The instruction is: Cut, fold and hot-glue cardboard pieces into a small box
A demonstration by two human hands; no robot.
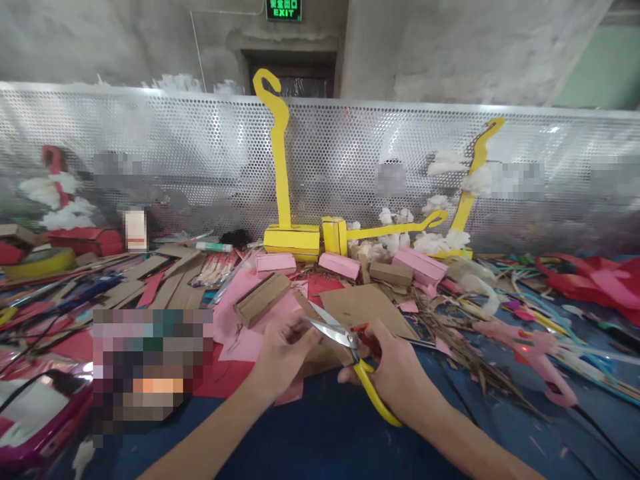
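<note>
In the middle of the view, my right hand (387, 363) is wrapped round the handles of a pair of scissors (373, 393) with yellow and red grips. Their silver blades are parted and point up and left, towards my left hand. The fingers of my left hand (287, 347) are pinched on a narrow piece of brown cardboard (306, 305) beside the blades; part of it is hidden by the fingers. Below and behind the hands lie a brown cardboard sheet (370, 308), pink paper (230, 327) and red paper (215, 380). A folded brown cardboard box (263, 298) sits just beyond my left hand.
Yellow paper hook shapes on box bases (291, 241) stand at the back against a perforated metal screen (200, 153). Small pink boxes (420, 265) lie before them. A pink glue gun (535, 353) with a cord lies right, near dry twigs (470, 347). Cardboard strips (175, 273) clutter the left.
</note>
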